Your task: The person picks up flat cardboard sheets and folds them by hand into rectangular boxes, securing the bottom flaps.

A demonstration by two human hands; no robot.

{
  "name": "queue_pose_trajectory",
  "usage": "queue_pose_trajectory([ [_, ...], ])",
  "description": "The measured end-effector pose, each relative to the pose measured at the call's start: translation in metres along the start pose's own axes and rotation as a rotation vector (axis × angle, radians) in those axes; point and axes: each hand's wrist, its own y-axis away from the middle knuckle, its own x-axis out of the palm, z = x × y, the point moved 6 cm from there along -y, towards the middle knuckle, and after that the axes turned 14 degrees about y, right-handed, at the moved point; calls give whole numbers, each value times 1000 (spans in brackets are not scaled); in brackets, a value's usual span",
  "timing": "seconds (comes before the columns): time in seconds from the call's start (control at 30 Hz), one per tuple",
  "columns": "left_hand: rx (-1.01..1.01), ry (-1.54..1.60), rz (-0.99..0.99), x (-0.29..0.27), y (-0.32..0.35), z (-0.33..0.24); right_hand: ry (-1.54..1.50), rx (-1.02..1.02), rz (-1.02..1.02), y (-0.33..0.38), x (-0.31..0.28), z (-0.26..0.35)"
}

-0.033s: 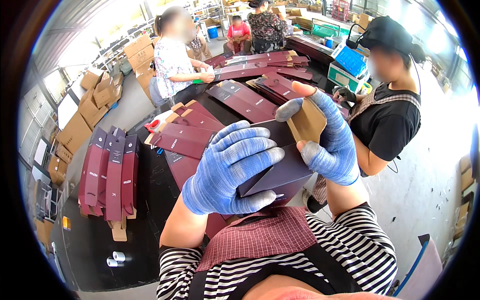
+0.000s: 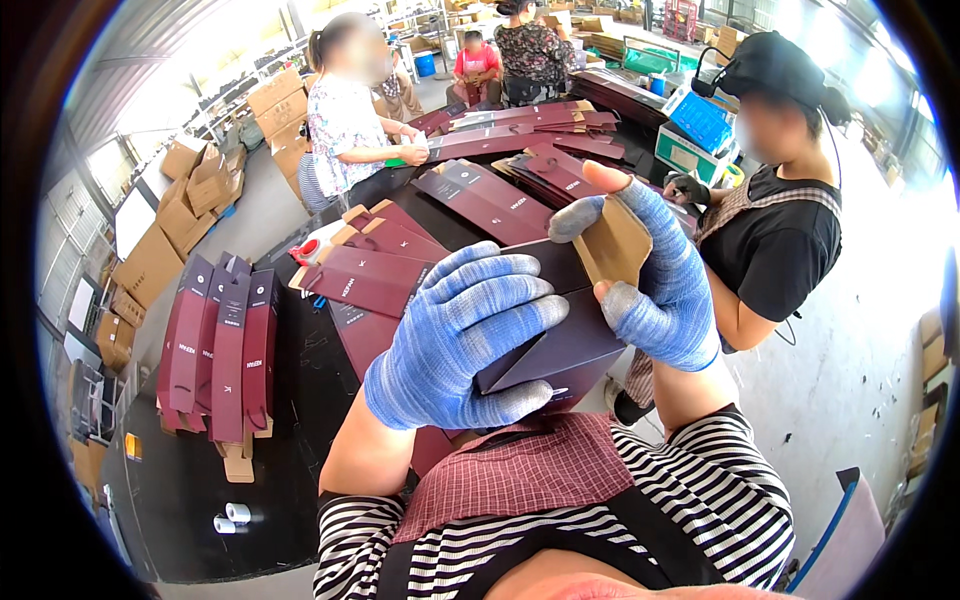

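Box [image 2: 575, 345], dark with tan flap [image 2: 620, 246]

Two blue-gloved hands [image 2: 470, 340], one dark box [image 2: 575, 345], two white cylinders [image 2: 237, 512], one black cap [image 2: 775, 68]

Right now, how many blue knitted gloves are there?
2: one on the left hand, against the dark purple cardboard box; one on the right hand, at its tan flap. More may be hidden.

A black table stretches from the near left [image 2: 180, 510] toward the far side. Pale grey floor [image 2: 840, 390], flecked with dark scraps, spreads at right. Brown cartons [image 2: 205, 185] are heaped at left, near shelving [image 2: 215, 112]; bright light [image 2: 880, 65] glares far right.
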Motion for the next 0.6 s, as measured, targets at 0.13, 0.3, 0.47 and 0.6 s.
queue_pose_trajectory([
  [0.13, 23, 2, -12, 0, 0, -2, 24, -20, -59, 2, 6, 3],
  [0.3, 28, 4, -45, 1, 4, -1, 267, -210, -103, 6, -4, 8],
  [0.47, 19, 19, -41, 2, -2, -8, 598, -432, 152, -8, -1, 28],
  [0.6, 10, 30, -54, 8, -1, -6, 513, -388, 175, -9, 0, 27],
])
